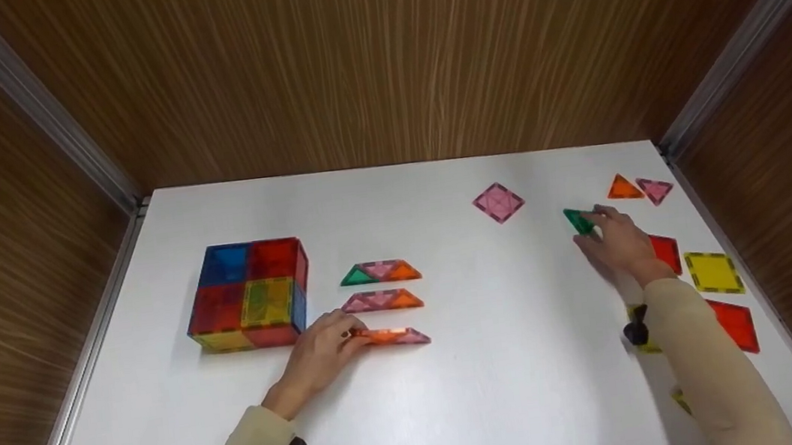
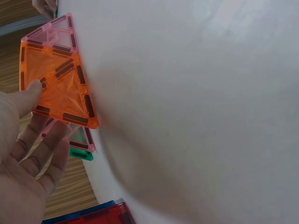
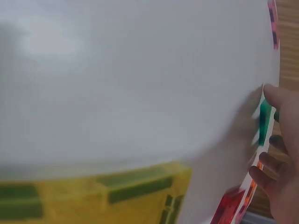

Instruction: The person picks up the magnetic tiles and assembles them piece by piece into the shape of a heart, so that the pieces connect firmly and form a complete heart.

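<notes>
In the head view my left hand (image 1: 322, 346) pinches the end of a short strip of translucent magnetic tiles. Orange tiles (image 1: 386, 336) make up its near part and a pink triangle tile (image 1: 416, 336) its far end. Seen from the left wrist, the thumb lies on the orange face (image 2: 60, 88) with the fingers behind. My right hand (image 1: 621, 244) pinches a green triangle tile (image 1: 578, 221) between thumb and fingers, over the right side of the table. Two finished-looking rows lie beyond the left hand: a green-pink-orange strip (image 1: 380, 271) and a pink-orange strip (image 1: 379, 301).
A block of blue, red and yellow tiles (image 1: 246, 294) stands left. A pink diamond-shaped piece (image 1: 498, 202) lies at the back. On the right are an orange triangle (image 1: 623, 188), a pink triangle (image 1: 655, 189), red tiles (image 1: 735, 326) and yellow tiles (image 1: 714, 272), some partly under the right arm.
</notes>
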A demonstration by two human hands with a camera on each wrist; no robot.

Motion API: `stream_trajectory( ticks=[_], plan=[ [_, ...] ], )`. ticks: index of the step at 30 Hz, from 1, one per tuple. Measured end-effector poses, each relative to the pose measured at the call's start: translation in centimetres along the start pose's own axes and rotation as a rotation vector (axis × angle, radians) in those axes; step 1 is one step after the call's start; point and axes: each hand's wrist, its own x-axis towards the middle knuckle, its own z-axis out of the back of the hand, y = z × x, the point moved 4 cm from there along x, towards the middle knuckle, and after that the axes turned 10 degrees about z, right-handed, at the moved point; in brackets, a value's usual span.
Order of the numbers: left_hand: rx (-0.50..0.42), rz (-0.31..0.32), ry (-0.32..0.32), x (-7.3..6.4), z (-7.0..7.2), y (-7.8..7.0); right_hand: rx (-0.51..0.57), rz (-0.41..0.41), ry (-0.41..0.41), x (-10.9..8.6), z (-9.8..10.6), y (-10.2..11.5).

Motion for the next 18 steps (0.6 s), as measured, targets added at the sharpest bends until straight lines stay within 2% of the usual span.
stream_trajectory(
  ticks=[6, 13, 18],
  plan=[
    [-0.005, -0.035, -0.023, -0.1, 0.1, 0.0, -0.039, 0.008, 0.016, 0.1, 0.4, -0.7],
    [-0.013, -0.009, -0.008, 0.0, 0.2, -0.2, -0.003, -0.009, 0.000, 0.1, 0.3, -0.2],
    [-0.026, 0.017, 0.011, 0.0, 0.0, -0.1, 0.004, 0.054, -0.009, -0.4, -0.1, 1.3]
  ],
)
